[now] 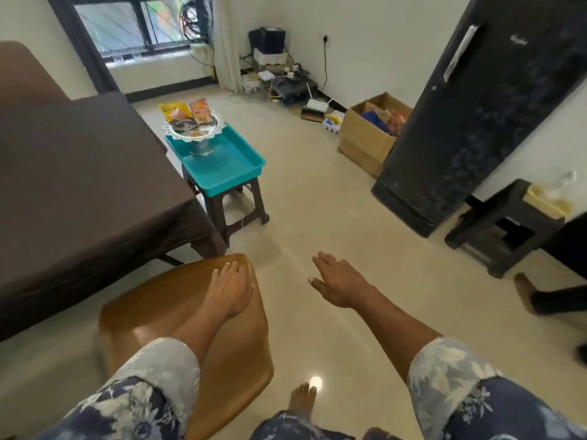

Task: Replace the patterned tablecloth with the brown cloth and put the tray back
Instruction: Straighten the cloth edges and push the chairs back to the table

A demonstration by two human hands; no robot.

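My left hand (230, 289) rested on the top edge of the glossy tan moulded chair (143, 319), fingers straight and close together, gripping nothing. My right hand (338, 281) hung over the bare floor, fingers loosely spread and empty. Left of my left fingertips and beyond them, the plain dark brown cloth (79, 169) lay spread over the table and draped over its near edge, so I judged the cloth swap done. I could not see the patterned tablecloth anywhere. Well ahead of both sets of fingertips, the teal rectangular plastic tray (235, 155) sat on a small dark plastic stool (222, 211) just beside the table's corner. It carried a scalloped glass bowl on a metal foot (193, 128) with snack packets in it. As I read it, fetching the tray was the step in hand. The next move called for stepping forward, taking one end of the tray in each hand, and lifting it level, since the footed bowl stood toward the far end and looked top-heavy.
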